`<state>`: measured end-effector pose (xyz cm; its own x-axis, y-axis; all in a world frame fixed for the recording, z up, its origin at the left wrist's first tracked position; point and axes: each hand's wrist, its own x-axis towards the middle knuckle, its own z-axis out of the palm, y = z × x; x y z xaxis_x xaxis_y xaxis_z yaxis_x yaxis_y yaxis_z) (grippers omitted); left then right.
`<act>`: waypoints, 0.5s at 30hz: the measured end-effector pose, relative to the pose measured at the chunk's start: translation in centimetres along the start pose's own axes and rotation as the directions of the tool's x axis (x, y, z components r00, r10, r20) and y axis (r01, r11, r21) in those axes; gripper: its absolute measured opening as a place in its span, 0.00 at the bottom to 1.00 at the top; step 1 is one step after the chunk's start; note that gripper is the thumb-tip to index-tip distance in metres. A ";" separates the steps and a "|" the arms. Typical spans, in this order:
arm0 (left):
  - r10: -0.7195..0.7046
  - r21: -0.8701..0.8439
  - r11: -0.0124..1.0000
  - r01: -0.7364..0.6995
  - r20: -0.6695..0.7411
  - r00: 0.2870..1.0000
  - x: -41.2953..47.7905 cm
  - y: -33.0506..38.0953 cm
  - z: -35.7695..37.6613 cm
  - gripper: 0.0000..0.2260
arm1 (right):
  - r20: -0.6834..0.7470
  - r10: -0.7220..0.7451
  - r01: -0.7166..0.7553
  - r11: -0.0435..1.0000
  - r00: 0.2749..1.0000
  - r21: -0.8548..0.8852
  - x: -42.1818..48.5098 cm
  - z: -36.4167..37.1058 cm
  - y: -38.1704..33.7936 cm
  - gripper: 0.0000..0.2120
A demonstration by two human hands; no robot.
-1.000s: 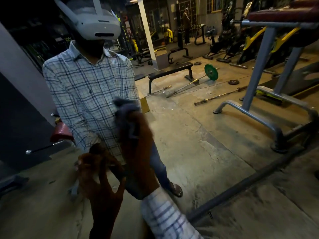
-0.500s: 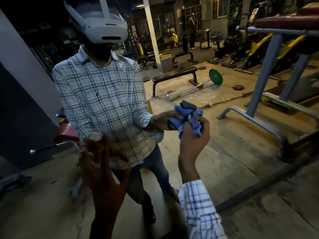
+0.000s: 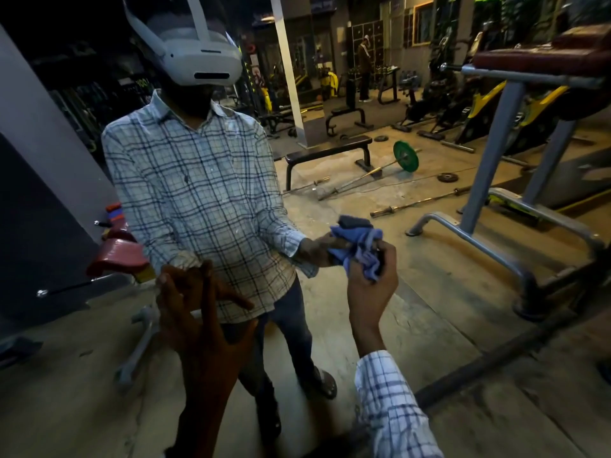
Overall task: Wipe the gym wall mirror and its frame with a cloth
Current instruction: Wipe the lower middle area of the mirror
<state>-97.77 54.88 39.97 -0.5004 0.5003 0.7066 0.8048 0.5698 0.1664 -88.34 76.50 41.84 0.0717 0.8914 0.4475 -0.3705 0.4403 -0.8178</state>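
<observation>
The right hand is raised to the mirror, fingers curled round a blue cloth. The cloth is crumpled into a wad with no clear long axis. Most of it bulges up and to the left, above the fingertips, between them and the glass, where it meets its own reflection. I cannot tell where the thumb lies. The left hand is lower and to the left, fingers straight and spread, tips against the mirror, holding nothing. A dark frame strip runs slantwise along the mirror's lower edge, well below the cloth.
</observation>
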 end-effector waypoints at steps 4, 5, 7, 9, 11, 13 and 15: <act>-0.030 -0.030 0.999 0.028 -0.071 0.997 3.0 -0.2 0.9 0.44 | -0.151 0.200 -0.195 0.980 0.968 0.050 -0.8 -1.1 1.5 0.10; -0.035 -0.049 0.998 0.031 -0.083 0.996 1.8 0.5 1.3 0.44 | -0.146 0.226 -0.218 0.973 0.963 0.072 -0.9 -0.8 1.2 0.09; -0.020 -0.036 0.999 0.016 -0.111 0.994 1.4 0.4 2.1 0.45 | -0.083 0.176 -0.171 0.983 0.981 0.060 -1.2 -0.4 -0.1 0.08; -0.073 -0.057 0.996 0.068 -0.086 0.994 1.8 0.9 1.9 0.45 | 0.133 0.113 -0.114 0.993 0.985 0.005 -2.0 0.0 -1.3 0.08; -0.092 -0.053 0.995 0.088 -0.089 0.992 1.4 1.6 2.2 0.45 | 0.400 0.149 -0.129 0.989 0.904 -0.078 -3.5 0.3 -1.7 0.19; -0.104 -0.060 0.993 0.100 -0.070 0.992 1.1 1.9 2.2 0.46 | 0.516 0.102 -0.050 0.992 0.850 -0.114 -4.5 -0.4 -0.3 0.25; -0.105 -0.051 0.993 0.102 -0.066 0.992 0.7 2.0 2.5 0.47 | 0.475 0.038 0.054 0.982 0.879 -0.180 -5.1 -2.3 2.5 0.18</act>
<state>-97.34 57.97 39.07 -0.5601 0.3932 0.7292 0.7648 0.5838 0.2726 -87.48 73.35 36.64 -0.3909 0.7497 0.5340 -0.1937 0.5002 -0.8440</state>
